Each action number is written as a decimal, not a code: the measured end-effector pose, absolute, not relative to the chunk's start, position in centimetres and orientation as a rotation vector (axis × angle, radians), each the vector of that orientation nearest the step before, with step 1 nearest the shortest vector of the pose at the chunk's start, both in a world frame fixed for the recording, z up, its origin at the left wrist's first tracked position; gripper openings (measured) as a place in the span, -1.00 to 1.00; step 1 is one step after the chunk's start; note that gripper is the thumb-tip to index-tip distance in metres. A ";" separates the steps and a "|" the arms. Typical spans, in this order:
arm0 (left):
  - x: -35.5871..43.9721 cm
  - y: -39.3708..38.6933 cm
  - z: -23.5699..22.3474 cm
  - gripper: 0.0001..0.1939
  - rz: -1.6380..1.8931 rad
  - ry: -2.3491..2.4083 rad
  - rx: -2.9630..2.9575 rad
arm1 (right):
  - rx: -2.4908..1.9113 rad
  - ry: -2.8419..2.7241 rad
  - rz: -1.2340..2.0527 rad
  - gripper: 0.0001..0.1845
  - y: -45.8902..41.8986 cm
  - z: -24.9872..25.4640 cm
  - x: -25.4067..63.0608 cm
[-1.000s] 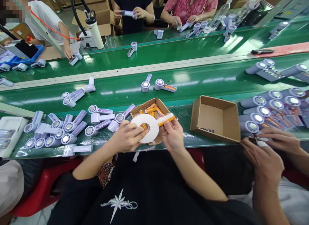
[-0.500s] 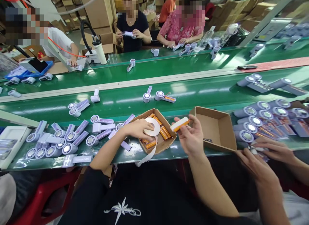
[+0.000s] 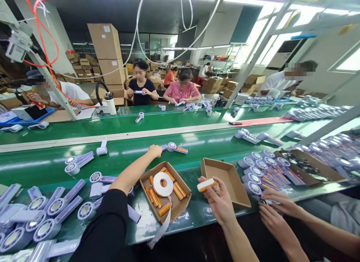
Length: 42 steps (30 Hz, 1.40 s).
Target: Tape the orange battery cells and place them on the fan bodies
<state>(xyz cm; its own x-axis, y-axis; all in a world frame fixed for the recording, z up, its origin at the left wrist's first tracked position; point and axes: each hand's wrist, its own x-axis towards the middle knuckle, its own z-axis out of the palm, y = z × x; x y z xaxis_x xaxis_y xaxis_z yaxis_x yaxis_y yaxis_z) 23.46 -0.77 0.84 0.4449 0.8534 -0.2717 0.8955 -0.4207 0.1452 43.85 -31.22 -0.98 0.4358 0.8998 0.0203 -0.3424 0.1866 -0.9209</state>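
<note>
Leaving the tape roll, left fingers reach a fan, grip unclear; right fingers pinch a battery.

A factory floor, an assembly line: long green work surfaces run side by side across the frame, strewn with many matching lavender fan bodies, thickest at lower left and far right. Across the line, a person in black and a person in pink sit handling similar pieces. Tall stacked cartons at upper left, an orange hose and strip lights overhead add to it.
</note>
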 end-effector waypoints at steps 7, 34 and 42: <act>17.4 0.4 -1.1 -0.68 -0.332 1.300 2.406 | -1.052 -1.032 1.045 -0.33 -22.9 -0.4 43.1; 20.2 1.1 -5.0 -0.62 0.258 1.397 2.180 | -1.755 -2.666 0.267 -0.50 -4.6 -3.0 37.1; 21.5 1.3 -5.2 -0.65 0.320 1.401 2.121 | -1.766 -2.583 0.166 -0.49 -6.9 -1.5 41.4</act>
